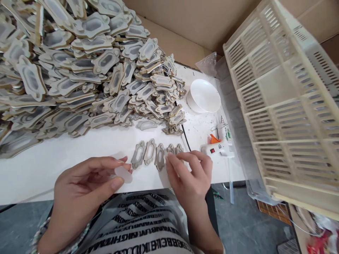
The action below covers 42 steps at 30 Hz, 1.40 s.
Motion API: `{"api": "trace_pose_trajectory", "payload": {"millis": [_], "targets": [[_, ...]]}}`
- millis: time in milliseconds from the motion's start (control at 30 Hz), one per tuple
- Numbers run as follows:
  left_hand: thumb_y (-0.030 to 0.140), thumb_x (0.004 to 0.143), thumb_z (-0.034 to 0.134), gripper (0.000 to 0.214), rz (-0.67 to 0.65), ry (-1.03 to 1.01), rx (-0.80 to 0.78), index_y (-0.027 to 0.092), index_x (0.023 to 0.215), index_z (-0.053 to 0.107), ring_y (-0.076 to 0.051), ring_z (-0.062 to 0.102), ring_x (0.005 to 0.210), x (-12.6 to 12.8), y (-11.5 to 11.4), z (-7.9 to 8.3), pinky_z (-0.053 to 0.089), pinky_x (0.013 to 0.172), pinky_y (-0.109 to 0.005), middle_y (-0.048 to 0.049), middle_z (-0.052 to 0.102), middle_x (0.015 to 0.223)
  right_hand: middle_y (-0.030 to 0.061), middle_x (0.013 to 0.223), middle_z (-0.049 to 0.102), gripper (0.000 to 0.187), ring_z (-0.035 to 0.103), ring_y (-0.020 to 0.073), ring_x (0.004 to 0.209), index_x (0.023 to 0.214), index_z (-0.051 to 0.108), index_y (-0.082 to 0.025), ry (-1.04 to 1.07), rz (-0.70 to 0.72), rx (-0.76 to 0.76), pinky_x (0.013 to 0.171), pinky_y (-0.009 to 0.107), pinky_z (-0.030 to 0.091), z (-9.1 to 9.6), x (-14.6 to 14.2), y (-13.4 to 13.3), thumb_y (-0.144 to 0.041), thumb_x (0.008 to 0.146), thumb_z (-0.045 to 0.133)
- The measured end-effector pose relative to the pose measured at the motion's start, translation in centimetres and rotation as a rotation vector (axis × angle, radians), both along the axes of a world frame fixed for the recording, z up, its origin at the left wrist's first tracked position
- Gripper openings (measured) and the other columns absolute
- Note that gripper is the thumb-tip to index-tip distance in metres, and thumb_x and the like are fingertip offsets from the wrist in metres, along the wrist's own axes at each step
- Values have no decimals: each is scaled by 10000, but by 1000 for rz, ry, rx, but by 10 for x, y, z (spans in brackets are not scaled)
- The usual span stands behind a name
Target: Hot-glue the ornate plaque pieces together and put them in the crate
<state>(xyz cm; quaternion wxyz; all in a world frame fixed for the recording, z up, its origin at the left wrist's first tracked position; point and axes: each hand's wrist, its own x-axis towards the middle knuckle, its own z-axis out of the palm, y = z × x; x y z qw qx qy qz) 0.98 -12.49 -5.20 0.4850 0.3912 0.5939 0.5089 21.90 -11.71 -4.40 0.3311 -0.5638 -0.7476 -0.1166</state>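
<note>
My left hand [84, 187] pinches a small clear oval disc [123, 174] between thumb and fingers, just above the white table's front edge. My right hand [189, 173] rests its fingertips on the right end of a short row of grey ornate frame pieces [149, 152] laid flat on the white table [79, 148]. The pieces have oval cut-outs. The row lies between the two hands.
A big heap of the same frame pieces [79, 63] fills the table's left and back. A white round lid [203, 95], a white glue gun [217, 150] with a black cord, and a tilted cream plastic crate [286, 106] stand at the right. Cardboard lines the back.
</note>
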Motion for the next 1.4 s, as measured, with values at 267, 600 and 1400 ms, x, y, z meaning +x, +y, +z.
{"api": "trace_pose_trajectory", "payload": {"millis": [267,600,1400], "targets": [[465,636,882,204,-46,18,34,392,790,769,-216,784,846,2,3,4,652,735,-203,52,777,689,31,848,706,85,550,207,896,873,706,-198,-95,35,-38,787,357,412,-3,-2,4,-119,892,681],[492,666,866,201,-72,20,50,408,819,767,-198,782,864,4,1,6,638,762,-180,66,786,726,33,864,717,116,541,200,903,899,731,-200,-129,67,-66,793,349,394,-6,1,8,-153,941,633],[370,636,889,215,-21,-46,18,372,801,752,-220,782,815,1,1,2,664,725,-232,47,778,736,53,886,695,206,554,182,872,1115,729,-160,84,291,-223,789,327,536,17,4,-1,-232,939,649]]}}
